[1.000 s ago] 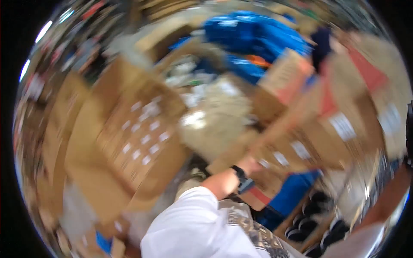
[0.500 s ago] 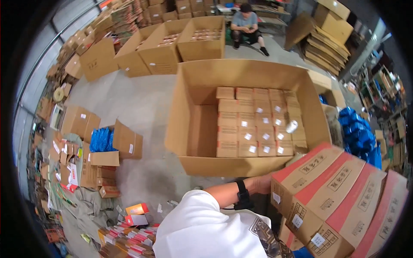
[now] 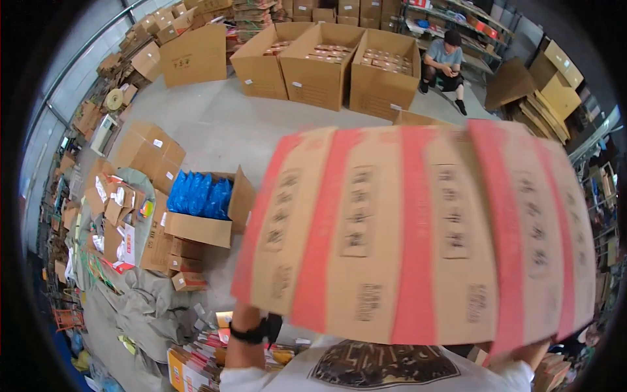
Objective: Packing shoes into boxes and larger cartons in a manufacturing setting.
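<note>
A row of several brown cartons with red bands (image 3: 372,235) is held up across the middle of the view, side by side. My left hand (image 3: 246,316), with a black band on the wrist, grips the row at its lower left end; its fingers are mostly hidden behind the cardboard. At the lower right my right hand (image 3: 530,351) supports the other end, largely covered by the cartons. Behind the row, only a bit of the rim of a large open box (image 3: 421,119) shows.
Three big open boxes (image 3: 320,65) of packed cartons stand at the back, with a seated person (image 3: 445,62) to their right. On the left, an open box holds blue plastic-wrapped packs (image 3: 199,195). Flattened cardboard (image 3: 548,108) leans at the far right.
The row of cartons has been lifted from the lower right to the middle, now covering most of the large open box. My view has turned right, and my left arm has drawn back.
</note>
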The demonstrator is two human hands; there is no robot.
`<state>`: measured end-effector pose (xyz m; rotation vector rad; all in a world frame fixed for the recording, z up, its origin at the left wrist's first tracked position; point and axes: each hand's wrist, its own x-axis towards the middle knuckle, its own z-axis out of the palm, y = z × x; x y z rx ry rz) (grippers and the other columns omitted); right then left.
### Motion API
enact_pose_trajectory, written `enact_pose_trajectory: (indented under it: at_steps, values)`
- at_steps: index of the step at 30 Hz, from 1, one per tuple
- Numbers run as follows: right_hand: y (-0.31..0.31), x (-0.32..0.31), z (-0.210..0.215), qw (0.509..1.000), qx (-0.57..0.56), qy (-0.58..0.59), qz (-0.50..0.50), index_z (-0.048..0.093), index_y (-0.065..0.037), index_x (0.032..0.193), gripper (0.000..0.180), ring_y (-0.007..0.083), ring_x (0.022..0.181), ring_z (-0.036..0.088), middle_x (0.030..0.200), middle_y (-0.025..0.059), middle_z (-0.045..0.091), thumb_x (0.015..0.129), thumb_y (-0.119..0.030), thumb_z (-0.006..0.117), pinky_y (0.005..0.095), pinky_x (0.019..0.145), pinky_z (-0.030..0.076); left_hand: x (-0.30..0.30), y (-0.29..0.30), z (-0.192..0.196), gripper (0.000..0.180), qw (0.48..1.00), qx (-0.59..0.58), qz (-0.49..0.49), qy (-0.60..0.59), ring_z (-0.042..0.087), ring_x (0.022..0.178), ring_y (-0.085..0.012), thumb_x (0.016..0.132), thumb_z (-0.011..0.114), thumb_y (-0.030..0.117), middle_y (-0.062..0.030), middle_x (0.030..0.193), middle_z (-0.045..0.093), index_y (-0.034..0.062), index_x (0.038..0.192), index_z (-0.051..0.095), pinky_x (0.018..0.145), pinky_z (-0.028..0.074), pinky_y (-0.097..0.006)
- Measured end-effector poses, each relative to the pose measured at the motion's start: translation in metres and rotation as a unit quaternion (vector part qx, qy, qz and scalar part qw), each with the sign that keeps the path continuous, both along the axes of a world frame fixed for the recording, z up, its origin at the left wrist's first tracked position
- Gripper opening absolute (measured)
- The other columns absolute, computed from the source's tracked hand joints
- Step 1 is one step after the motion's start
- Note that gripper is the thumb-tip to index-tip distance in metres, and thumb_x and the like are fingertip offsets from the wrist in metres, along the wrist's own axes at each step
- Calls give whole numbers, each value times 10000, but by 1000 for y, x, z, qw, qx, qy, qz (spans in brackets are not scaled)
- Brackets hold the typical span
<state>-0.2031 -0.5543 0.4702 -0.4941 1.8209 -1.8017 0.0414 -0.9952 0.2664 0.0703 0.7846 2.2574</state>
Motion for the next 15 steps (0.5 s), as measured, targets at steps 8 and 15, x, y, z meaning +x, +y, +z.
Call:
enact_pose_trajectory:
  at_steps: [8, 15]
  values:
    - [-68, -41, -101, 983, -113, -124, -67, 595, -72, 1272, 396, 265, 1161, 593, 1249, 129, 631, 981, -330, 522, 374, 948, 496, 47, -188, 19, 501, 986, -152, 61, -23, 583, 1175, -193, 1007, 473, 414, -85, 1311, 602, 61, 1360, 516, 990, 468, -367]
    - [-176, -149, -199, 937, -227, -207, -167, 595, -71, 1267, 375, 256, 1144, 605, 1235, 120, 641, 987, -311, 524, 366, 935, 509, -126, -326, 16, 490, 958, -282, 56, 4, 591, 1164, -192, 1008, 474, 401, -88, 1300, 608, 56, 1352, 521, 978, 476, -361]
